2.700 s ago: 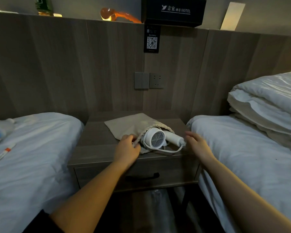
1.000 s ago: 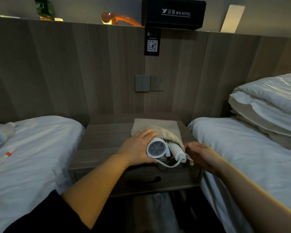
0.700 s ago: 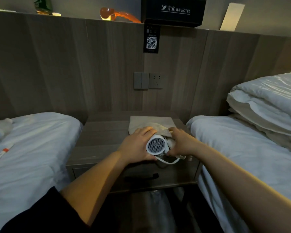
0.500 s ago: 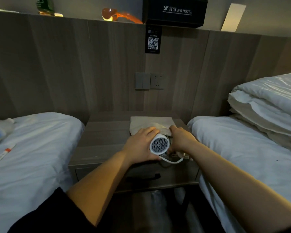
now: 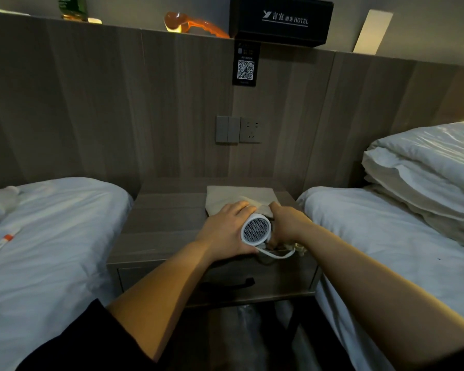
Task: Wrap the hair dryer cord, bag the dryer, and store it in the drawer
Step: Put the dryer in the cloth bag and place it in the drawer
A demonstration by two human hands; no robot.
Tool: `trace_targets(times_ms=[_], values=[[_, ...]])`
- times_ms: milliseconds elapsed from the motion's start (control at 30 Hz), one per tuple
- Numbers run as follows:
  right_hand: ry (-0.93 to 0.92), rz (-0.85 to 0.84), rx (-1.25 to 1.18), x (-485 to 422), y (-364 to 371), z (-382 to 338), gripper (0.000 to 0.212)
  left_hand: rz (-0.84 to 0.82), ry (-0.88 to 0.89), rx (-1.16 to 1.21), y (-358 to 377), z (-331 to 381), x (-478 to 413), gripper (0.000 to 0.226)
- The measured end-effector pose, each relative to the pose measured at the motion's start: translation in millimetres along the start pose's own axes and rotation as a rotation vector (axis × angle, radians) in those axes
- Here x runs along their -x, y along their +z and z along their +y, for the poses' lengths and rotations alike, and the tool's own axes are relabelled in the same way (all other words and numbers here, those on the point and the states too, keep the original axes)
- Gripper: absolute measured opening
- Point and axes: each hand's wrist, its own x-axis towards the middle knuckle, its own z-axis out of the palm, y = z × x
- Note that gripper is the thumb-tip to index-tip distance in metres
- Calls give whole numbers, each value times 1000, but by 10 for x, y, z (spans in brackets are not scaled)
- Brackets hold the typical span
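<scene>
L hand (image 5: 225,231), R hand (image 5: 287,223) hold dryer (image 5: 255,232) | bag (image 5: 225,195) behind | drawer (image 5: 292,277) closed below

I'm looking at a white, mesh-faced hair dryer (image 5: 255,231) at frame centre, a beige bag (image 5: 221,198) just above it, a grey-brown wood-grain counter (image 5: 161,223) underneath.

Hotel room: HOTEL box (image 5: 281,20), twin beds (image 5: 51,236)

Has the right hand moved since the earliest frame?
Yes. The right hand moved left, off the right bed's edge, over the nightstand to the hair dryer's right side.
</scene>
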Motion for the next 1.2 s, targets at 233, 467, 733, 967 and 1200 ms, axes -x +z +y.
trace_targets(times_ms=[233, 467, 733, 967, 1200], values=[[-16, 100, 164, 13, -23, -58, 63, 60, 35, -2, 3, -25, 1, 88], [-72, 164, 372, 67, -103, -124, 51, 116, 37, -6, -9, -58, 35, 83], [-104, 125, 366, 12, -206, -127, 39, 176, 74, -74, 69, -127, 59, 82], [-77, 181, 247, 2, -34, -42, 49, 342, -467, 340, 297, -67, 242, 78], [-43, 198, 208, 1, -12, -56, 47, 249, -725, 681, 330, 2, 182, 17]])
